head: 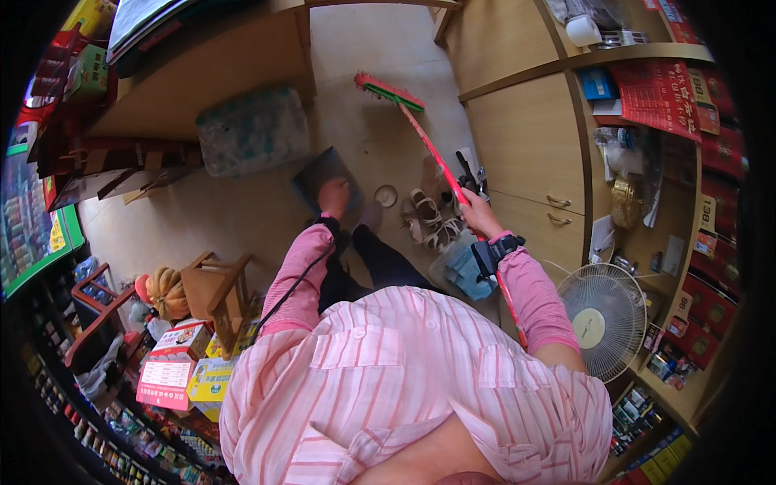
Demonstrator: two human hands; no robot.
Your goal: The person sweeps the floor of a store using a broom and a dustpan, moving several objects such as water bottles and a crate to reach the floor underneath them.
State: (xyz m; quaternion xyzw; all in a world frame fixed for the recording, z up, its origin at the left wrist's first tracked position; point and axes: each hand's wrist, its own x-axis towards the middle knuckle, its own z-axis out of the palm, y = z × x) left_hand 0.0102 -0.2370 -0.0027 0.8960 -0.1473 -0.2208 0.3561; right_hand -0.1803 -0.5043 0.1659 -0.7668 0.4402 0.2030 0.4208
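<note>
My right hand (479,212) grips the red stick of a broom (429,140). The stick runs back under my right forearm, and the broom's green head with pink bristles (388,90) is out ahead over the tiled floor. My left hand (334,197) is curled at the near side of a dark, square dustpan (315,173) and appears to hold it, though its handle is hidden. A small round dish (385,195) lies just right of the dustpan. Several pale shoes (426,209) sit on the floor between my legs and the cabinet.
Wooden cabinets (527,139) line the right, with a white fan (603,321) nearby. A plastic-wrapped bundle (254,130) stands below the desk (212,91). At the left are a wooden stool (212,285), a pumpkin (168,293) and cartons (167,376). A container with blue cloth (467,270) is by my right leg.
</note>
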